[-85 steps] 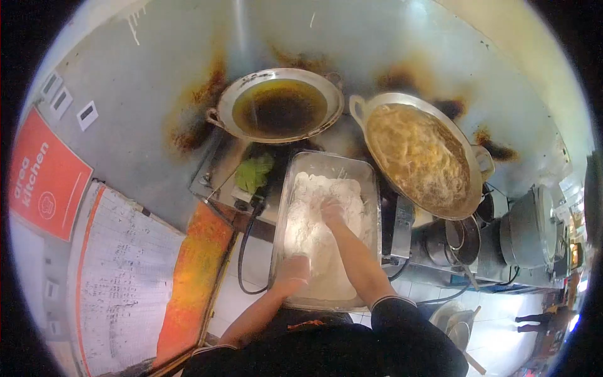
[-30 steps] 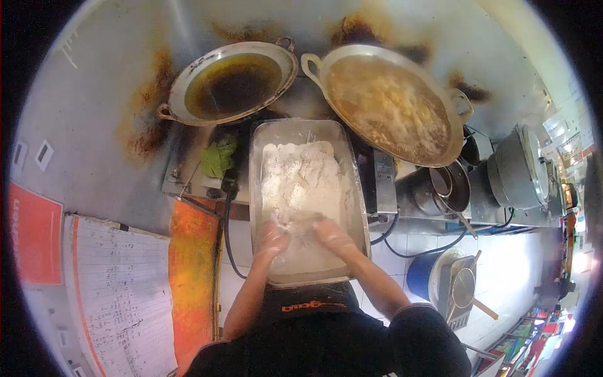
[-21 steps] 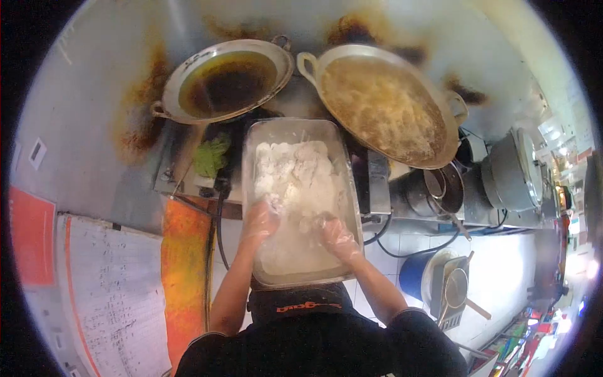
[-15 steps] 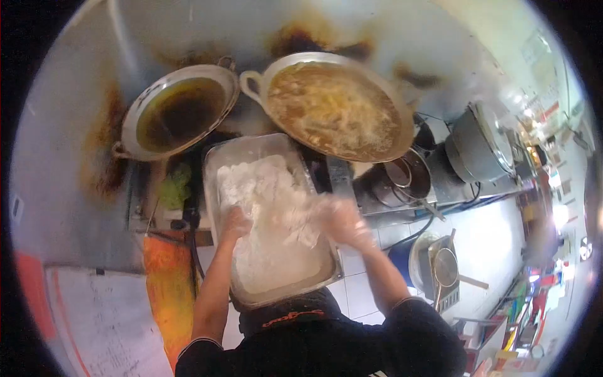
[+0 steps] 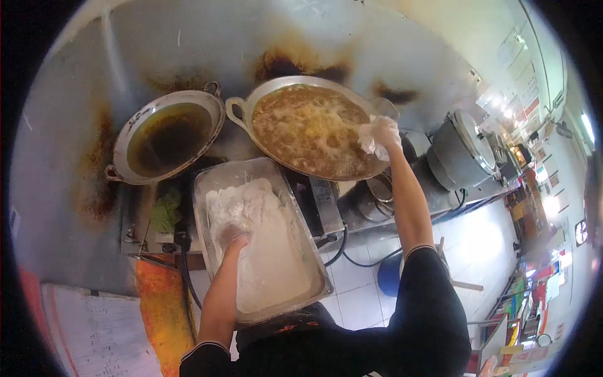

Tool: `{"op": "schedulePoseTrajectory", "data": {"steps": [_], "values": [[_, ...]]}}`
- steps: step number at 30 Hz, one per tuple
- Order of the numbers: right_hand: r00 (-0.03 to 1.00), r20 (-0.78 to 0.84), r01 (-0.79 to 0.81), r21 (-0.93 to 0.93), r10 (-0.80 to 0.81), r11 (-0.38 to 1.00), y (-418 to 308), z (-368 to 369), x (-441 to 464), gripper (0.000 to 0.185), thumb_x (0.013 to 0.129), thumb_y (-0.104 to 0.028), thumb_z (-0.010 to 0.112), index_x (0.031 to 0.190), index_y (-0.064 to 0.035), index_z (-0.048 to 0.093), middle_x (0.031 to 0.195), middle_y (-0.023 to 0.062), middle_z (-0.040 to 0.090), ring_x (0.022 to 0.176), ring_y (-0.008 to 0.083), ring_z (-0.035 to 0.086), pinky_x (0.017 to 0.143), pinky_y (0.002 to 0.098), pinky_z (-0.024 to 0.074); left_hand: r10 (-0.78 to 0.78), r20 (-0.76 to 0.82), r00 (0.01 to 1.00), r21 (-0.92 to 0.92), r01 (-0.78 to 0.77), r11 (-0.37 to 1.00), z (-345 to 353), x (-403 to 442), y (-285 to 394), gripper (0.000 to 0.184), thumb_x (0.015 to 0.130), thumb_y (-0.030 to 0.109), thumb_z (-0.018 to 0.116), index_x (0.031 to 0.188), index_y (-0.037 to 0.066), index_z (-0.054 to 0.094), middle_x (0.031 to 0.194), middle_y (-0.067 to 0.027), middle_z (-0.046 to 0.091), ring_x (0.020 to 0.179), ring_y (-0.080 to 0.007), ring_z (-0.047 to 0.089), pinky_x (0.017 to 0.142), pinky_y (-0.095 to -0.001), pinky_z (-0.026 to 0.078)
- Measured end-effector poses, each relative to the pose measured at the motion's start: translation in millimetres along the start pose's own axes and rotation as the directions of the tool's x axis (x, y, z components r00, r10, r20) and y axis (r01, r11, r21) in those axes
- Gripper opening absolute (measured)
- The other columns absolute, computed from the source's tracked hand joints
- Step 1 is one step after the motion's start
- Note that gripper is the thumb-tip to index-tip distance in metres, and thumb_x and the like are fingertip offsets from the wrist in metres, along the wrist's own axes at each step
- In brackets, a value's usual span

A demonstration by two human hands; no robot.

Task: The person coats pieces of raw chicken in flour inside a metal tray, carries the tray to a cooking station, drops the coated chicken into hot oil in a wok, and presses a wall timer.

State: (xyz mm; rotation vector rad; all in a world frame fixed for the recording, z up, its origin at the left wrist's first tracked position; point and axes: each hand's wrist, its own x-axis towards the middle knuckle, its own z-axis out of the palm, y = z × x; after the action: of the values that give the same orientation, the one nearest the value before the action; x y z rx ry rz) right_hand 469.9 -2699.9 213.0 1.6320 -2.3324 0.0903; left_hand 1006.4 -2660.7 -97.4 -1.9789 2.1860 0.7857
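Observation:
My right hand (image 5: pixel 384 131) is over the right side of a large wok (image 5: pixel 242 123) full of bubbling oil (image 5: pixel 308 129). Its fingers are closed on a pale, flour-coated piece (image 5: pixel 375 146) that hangs down at the rim. Down in a deep metal tray (image 5: pixel 309 267), my left hand (image 5: pixel 233 237) touches the white flour (image 5: pixel 270 264), its fingers blurred and partly buried. Lumpy floured pieces (image 5: pixel 248 196) are heaped at the tray's far end, just beyond that hand. The tray leans between my body and the stove.
A second wok (image 5: pixel 122 147) with dark, still oil stands at the left. To the right are a lidded pot (image 5: pixel 461 154) and a smaller pan (image 5: pixel 367 198). Green leaves (image 5: pixel 166 212) lie beside the tray. A blue bucket (image 5: pixel 390 275) is on the tiled floor, near hoses.
My right hand has gone from the tray up and forward to the big wok, carrying a floured piece. My left hand has stayed in the flour. The view has shifted slightly.

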Motion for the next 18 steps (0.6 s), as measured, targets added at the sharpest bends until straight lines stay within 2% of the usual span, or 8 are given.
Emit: {"op": "schedulePoseTrajectory", "data": {"steps": [2,3,5,8,10,13,15,18], "values": [[0.992,0.124,-0.002,-0.145,0.020,0.989,-8,-4,-3,0.029,0.092,-0.029,0.057,0.109,-0.0112,0.071,0.113,0.0135,0.070,0.109,0.0316,0.065,0.089,0.0413,0.0526,-0.189,-0.112,0.975,-0.155,0.171,0.973,18,9,5,0.070,0.080,0.045,0.064,0.138,0.007,0.054,0.144,-0.0202,0.050,0.136,-0.0332,0.046,0.111,-0.0435,0.038],[0.996,0.038,-0.088,0.056,0.086,0.995,-9,-3,-14,0.027,0.092,-0.028,0.057,0.107,-0.0099,0.070,0.106,0.0130,0.069,0.104,0.0314,0.066,0.087,0.0418,0.0522,-0.200,-0.116,0.973,-0.170,0.179,0.969,8,4,10,0.070,0.080,0.045,0.064,0.138,0.007,0.054,0.144,-0.0202,0.050,0.136,-0.0332,0.046,0.111,-0.0435,0.038],[0.988,-0.031,-0.136,0.265,0.149,0.955,-11,-7,-17,0.025,0.091,-0.027,0.058,0.105,-0.0085,0.069,0.100,0.0125,0.069,0.098,0.0311,0.066,0.085,0.0423,0.0517,-0.179,0.185,0.966,-0.177,0.212,0.961,-23,-12,14,0.076,0.082,0.050,0.061,0.145,0.010,0.046,0.152,-0.0180,0.041,0.143,-0.0303,0.037,0.116,-0.0427,0.032],[0.939,-0.143,0.213,-0.472,-0.313,0.856,3,-31,-18,0.029,0.090,-0.019,0.056,0.116,-0.0088,0.066,0.098,0.0111,0.067,0.095,0.0301,0.065,0.084,0.0451,0.0511,-0.031,-0.010,0.999,-0.162,0.029,0.986,7,5,-7,0.067,0.082,0.048,0.061,0.136,0.010,0.057,0.143,-0.0188,0.052,0.135,-0.0320,0.048,0.110,-0.0427,0.039],[0.868,-0.260,0.264,-0.478,-0.422,0.838,-21,-71,-50,0.016,0.089,-0.017,0.057,0.101,-0.0095,0.065,0.094,0.0101,0.067,0.089,0.0263,0.066,0.076,0.0401,0.0516,0.017,0.125,0.992,-0.206,0.010,0.978,27,18,-24,0.074,0.084,0.052,0.058,0.142,0.008,0.049,0.149,-0.0196,0.043,0.140,-0.0327,0.041,0.114,-0.0431,0.033],[0.871,-0.361,0.387,0.087,-0.333,0.918,-128,-153,-148,0.011,0.090,-0.017,0.060,0.085,-0.0083,0.064,0.087,0.0100,0.067,0.080,0.0237,0.066,0.067,0.0347,0.0522,-0.002,0.317,0.949,-0.189,0.066,0.980,-4,-23,-29,0.079,0.086,0.055,0.057,0.147,0.007,0.043,0.154,-0.0204,0.037,0.145,-0.0322,0.033,0.119,-0.0422,0.026],[0.823,-0.425,0.539,0.380,-0.376,0.751,-165,-134,-188,0.012,0.091,-0.016,0.060,0.086,-0.0067,0.064,0.086,0.0108,0.068,0.076,0.0275,0.066,0.067,0.0379,0.0529,-0.067,0.370,0.927,-0.111,0.116,0.987,-34,-66,-15,0.078,0.086,0.055,0.059,0.146,0.007,0.046,0.153,-0.0203,0.039,0.145,-0.0309,0.033,0.119,-0.0409,0.025],[0.825,-0.338,0.551,0.660,-0.453,0.510,-247,-73,-230,0.011,0.088,-0.011,0.058,0.092,-0.0057,0.066,0.089,0.0129,0.070,0.079,0.0324,0.068,0.068,0.0417,0.0541,-0.105,0.174,0.979,-0.046,0.114,0.992,-17,-94,-14,0.063,0.073,0.050,0.072,0.112,0.001,0.068,0.118,-0.0245,0.066,0.112,-0.0354,0.064,0.094,-0.0444,0.051]]}}
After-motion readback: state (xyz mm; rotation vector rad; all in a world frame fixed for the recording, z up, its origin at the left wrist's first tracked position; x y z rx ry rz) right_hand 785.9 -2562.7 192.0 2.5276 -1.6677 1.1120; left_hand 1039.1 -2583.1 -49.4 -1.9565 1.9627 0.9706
